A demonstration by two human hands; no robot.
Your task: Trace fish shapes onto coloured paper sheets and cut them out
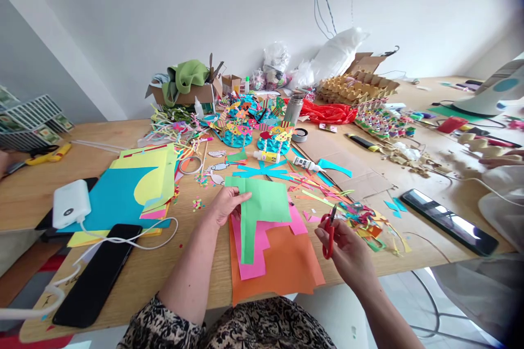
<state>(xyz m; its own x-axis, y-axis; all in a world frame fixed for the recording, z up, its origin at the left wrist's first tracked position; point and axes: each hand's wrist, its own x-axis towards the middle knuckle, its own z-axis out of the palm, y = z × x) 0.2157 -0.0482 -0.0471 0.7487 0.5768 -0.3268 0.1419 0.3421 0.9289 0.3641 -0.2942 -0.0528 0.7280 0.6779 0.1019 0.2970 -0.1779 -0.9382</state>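
Observation:
My left hand (226,205) pinches the left edge of a green paper sheet (262,207), which lies over a pink sheet (262,242) and an orange sheet (282,267) on the wooden table (164,267). My right hand (347,251) is closed round the handles of small red scissors (328,232), held just right of the papers with the blades pointing up. The scissors are not touching the paper.
A black phone (96,275) and a white power bank (70,203) with a cable lie at the left. Blue and yellow sheets (135,185), paper scraps (360,218), glue bottles (266,156), paper crafts and boxes crowd the back. Another phone (448,221) and another person's hand (501,159) are at the right.

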